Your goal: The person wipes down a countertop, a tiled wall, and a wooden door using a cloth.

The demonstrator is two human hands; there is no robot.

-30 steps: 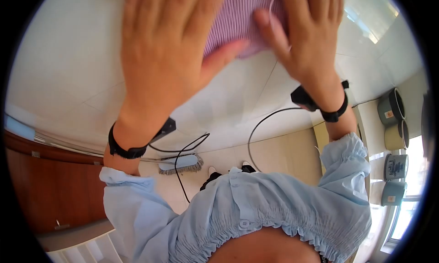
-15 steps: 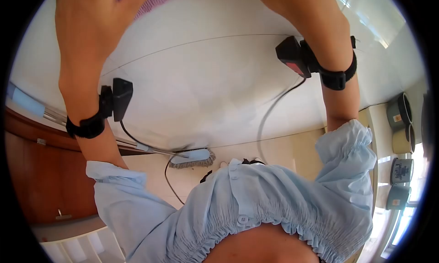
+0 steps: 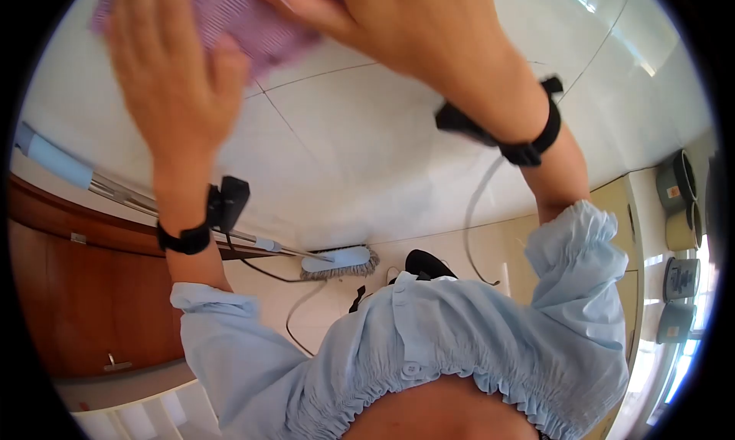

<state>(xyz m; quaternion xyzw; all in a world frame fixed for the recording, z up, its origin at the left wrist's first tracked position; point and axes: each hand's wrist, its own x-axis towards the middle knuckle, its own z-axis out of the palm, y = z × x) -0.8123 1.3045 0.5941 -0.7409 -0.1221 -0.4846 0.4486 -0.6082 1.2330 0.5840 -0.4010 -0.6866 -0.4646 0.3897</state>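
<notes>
A pinkish-purple ribbed cloth (image 3: 268,27) lies against the pale tiled wall at the top of the view. My left hand (image 3: 172,76) is spread over its left part, fingers stretched upward and thumb apart, slightly blurred. From the right comes my right hand (image 3: 413,23), its thumb stretched out across the cloth's upper right part. The other right fingers are cut off by the top edge. Each wrist wears a black strap with a small box, the left strap (image 3: 184,239) and the right strap (image 3: 540,141), with cables running from them.
A flat mop (image 3: 337,260) with a grey fringe rests on the floor, its long handle slanting to the left. A brown wooden door (image 3: 92,302) is at left. Several pots, one a green pot (image 3: 675,181), line the right side. A black shoe (image 3: 429,264) shows below.
Both hands have come lower into view, and the right hand has swung left toward the left hand. More of the cloth shows. The mop appears slightly further right.
</notes>
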